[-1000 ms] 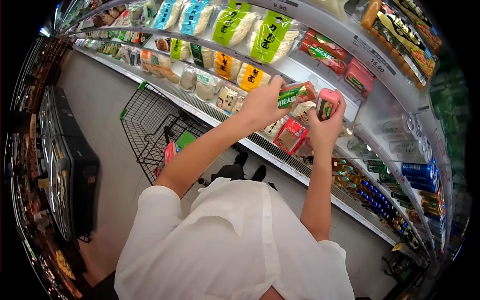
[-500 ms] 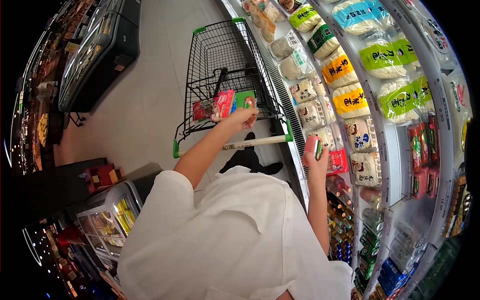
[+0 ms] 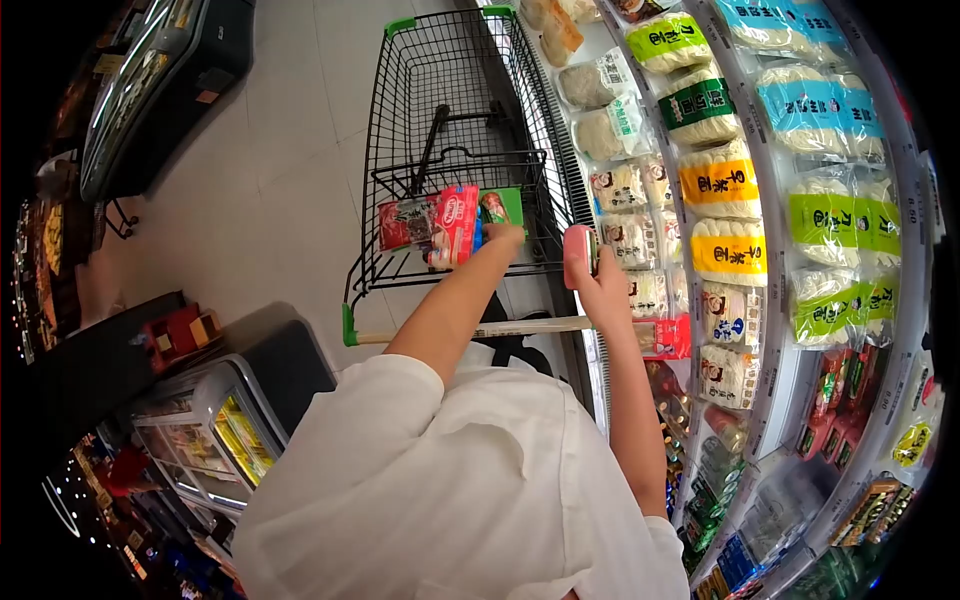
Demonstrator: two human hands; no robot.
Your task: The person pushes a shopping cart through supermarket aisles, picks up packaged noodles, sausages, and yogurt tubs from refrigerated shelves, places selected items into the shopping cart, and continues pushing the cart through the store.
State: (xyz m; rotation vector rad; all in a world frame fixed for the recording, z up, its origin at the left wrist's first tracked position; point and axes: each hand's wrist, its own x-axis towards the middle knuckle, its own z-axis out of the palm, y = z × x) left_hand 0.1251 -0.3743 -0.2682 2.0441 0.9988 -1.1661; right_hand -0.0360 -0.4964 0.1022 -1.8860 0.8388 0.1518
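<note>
The pink, rounded plastic pack with a dark green label (image 3: 577, 255) is in the right hand (image 3: 607, 288), near the end of the pale cart handle (image 3: 535, 326) and apart from the shelf goods. The fingers of this hand are clamped on its lower part, while its upper part stands free. I think the smooth wrap could slide out if the grip is loose or damp, and the pack could then drop onto the floor (image 3: 300, 150) or into the narrow space between the cart and the shelves.

The left hand (image 3: 503, 238) is inside the black wire shopping cart with green corners (image 3: 399, 27), close to a red-and-green wrapped pack (image 3: 494, 207). I cannot tell whether its fingers are apart or closed on something, because the hand itself hides them. Beside it are a flat green package (image 3: 515, 204), a red-and-white plastic bag (image 3: 455, 225) and a dark see-through bag (image 3: 404, 226). These lie closely together, so a careless push could shift them or make one slide down.

The cart could also roll if a forearm presses its handle. The right elbow, if it swings outward, could knock the red flat packet (image 3: 668, 338) on the shelf.
</note>
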